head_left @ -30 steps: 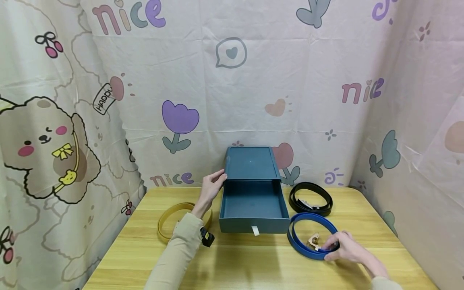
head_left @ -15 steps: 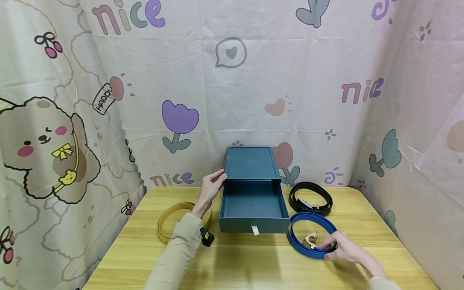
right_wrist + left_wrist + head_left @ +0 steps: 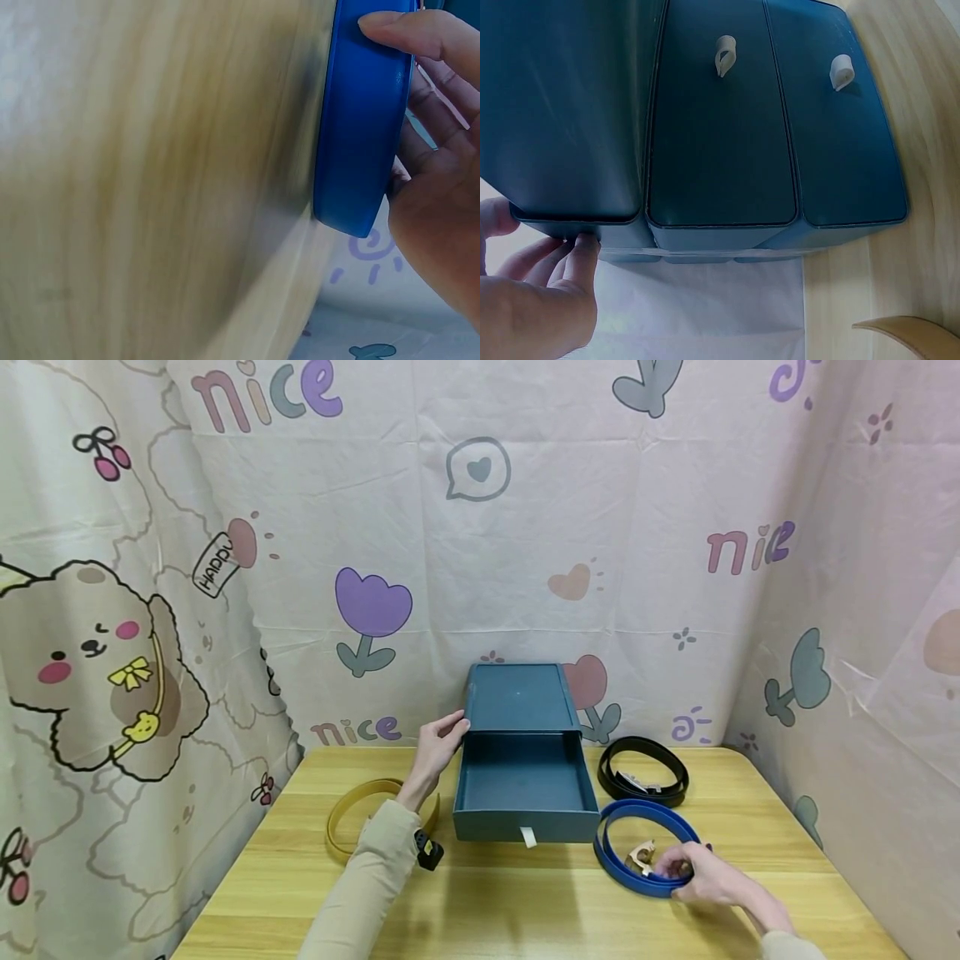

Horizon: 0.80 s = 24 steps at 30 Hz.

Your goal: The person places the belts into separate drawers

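My right hand (image 3: 708,875) grips the near right side of a coiled blue belt (image 3: 648,810). In the right wrist view, the thumb (image 3: 382,28) lies against the belt's outer face and the other fingers are on the inner side. A gold-coloured buckle (image 3: 641,857) lies within the coil, left of the fingertips. My left hand (image 3: 435,747) rests against the upper left edge of a dark teal drawer box (image 3: 517,697), fingers touching its side. Its top drawer (image 3: 525,827) is pulled out and has a white tab. The left wrist view shows two closed drawers (image 3: 720,150) below it.
A coiled black belt (image 3: 643,771) lies behind the blue one. Left of the drawer box, a coiled yellow belt (image 3: 337,814) with a black buckle (image 3: 429,852) is partly covered by my left forearm. A patterned curtain (image 3: 480,552) hangs around the wooden table (image 3: 300,893).
My right fingers have shifted slightly on the blue belt, and its buckle sits a touch farther left. The left hand and the drawer box have stayed put.
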Tool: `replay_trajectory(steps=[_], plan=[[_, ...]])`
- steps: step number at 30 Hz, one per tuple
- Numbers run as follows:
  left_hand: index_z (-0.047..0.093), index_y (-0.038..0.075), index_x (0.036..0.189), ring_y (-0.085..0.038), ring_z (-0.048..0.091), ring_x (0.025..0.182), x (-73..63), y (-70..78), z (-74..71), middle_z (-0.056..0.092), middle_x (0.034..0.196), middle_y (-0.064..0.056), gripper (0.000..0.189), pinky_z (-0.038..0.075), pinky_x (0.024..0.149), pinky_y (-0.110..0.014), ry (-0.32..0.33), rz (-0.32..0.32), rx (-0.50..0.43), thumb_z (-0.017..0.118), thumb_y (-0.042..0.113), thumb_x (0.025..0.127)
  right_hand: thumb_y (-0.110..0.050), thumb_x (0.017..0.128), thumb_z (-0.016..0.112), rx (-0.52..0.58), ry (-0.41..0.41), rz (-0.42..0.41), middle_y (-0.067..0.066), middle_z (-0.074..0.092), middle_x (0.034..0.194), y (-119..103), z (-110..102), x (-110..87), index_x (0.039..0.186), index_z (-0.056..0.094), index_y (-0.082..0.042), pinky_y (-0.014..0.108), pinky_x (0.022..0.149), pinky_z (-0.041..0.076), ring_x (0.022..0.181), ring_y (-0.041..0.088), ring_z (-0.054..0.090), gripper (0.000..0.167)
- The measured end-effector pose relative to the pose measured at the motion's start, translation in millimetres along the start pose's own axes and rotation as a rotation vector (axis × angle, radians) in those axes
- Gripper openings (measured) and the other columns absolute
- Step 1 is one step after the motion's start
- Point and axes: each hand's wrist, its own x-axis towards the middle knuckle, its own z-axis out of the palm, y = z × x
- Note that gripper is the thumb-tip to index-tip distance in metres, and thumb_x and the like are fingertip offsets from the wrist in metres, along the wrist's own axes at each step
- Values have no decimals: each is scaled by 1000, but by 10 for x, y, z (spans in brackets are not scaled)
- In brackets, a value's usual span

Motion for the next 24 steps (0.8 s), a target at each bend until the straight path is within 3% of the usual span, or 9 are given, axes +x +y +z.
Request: replay_trajectory(steps=[9, 18, 24], plan=[[56, -1, 141, -35, 59, 129, -4, 20, -1, 59, 142, -25, 44, 47, 110, -48, 5, 15, 24, 59, 19, 102, 13, 65, 70, 5, 21, 20, 0, 72, 84, -24, -1, -6, 91, 71, -7, 22, 64, 53, 80, -4, 59, 33], [56, -2, 141, -37, 57, 131, -16, 18, -9, 58, 143, -25, 44, 46, 111, -50, -3, 22, 28, 60, 18, 102, 12, 67, 72, -33, 95, -34, 4, 71, 81, -54, -2, -30, 91, 72, -9, 20, 65, 50, 82, -6, 58, 32], [57, 0, 141, -35, 58, 130, -24, 29, -9, 59, 142, -23, 44, 47, 111, -48, 0, 15, 24, 60, 18, 101, 9, 71, 74, -60, 121, -50, 4, 75, 92, -108, -43, -26, 96, 73, -11, 20, 74, 50, 93, -5, 59, 33]])
